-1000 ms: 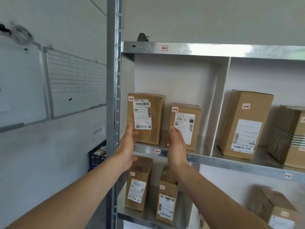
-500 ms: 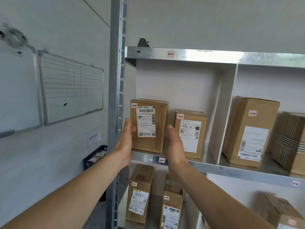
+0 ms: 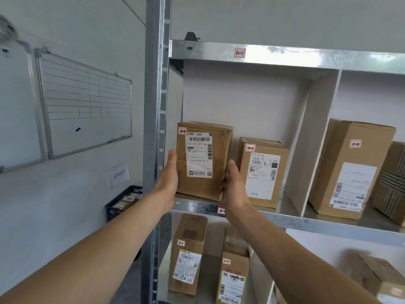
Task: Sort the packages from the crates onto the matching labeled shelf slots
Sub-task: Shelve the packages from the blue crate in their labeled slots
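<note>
Metal shelf [image 3: 197, 204], slot tag [image 3: 239, 53] reads 1-1. Marked 1-1, the box [image 3: 203, 159] stands upright at the slot's front lip, label outward so it checks against the tag. Left grip [image 3: 169, 178] flat on its 9 o'clock side, right grip [image 3: 234, 185] flat on its 3 o'clock side, clamping it between palms, probably squaring it up. Second box [image 3: 263, 170] near at 3 o'clock. Blue crate [image 3: 122, 201] at 8 o'clock, by the wall.

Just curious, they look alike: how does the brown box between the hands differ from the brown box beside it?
The taller tape-wrapped brown cardboard box stands at the front of the metal shelf, pressed between left hand and right hand; the shorter brown cardboard box sits farther back, untouched. Its white label is larger. Both carry a 1-1 tag.
</note>
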`<state>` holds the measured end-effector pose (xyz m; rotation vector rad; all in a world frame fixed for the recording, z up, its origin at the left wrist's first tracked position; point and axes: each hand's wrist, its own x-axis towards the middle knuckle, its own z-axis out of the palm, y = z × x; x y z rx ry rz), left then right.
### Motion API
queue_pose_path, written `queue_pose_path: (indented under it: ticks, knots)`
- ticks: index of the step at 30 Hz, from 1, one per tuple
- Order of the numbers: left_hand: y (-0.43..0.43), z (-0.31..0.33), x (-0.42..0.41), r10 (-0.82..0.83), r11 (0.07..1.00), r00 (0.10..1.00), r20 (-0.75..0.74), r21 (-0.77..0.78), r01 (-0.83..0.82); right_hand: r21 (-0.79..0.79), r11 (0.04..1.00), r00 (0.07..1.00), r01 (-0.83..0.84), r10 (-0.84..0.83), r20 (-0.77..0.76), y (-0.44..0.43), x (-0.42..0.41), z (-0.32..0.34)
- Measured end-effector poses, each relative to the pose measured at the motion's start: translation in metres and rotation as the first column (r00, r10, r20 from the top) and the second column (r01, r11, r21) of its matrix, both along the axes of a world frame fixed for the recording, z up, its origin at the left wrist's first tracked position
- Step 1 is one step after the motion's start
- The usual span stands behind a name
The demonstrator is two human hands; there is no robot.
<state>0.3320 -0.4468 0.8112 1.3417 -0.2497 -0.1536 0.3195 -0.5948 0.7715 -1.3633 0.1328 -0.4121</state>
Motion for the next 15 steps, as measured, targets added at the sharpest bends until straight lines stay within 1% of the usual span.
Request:
queue_pose_path:
  ticks: [3, 11, 15]
  knots:
    - [-0.002, -0.004, 0.007, 0.01, 1.0, 1.0, -0.013, -0.021, -0.011, -0.002, 1.0, 1.0, 0.003, -0.003, -0.01, -0.001, 0.007, -0.001]
    - [-0.004, -0.009, 0.018, 0.013, 1.0, 0.999, -0.031, -0.015, -0.014, -0.009, 1.0, 1.0, 0.009, -0.009, -0.006, -0.004, 0.018, -0.001]
    - [-0.007, -0.017, 0.015, 0.071, 0.997, 0.997, -0.009, -0.013, -0.071, -0.058, 0.998, 0.999, 0.016, -0.014, 0.031, -0.003, 0.011, -0.006]
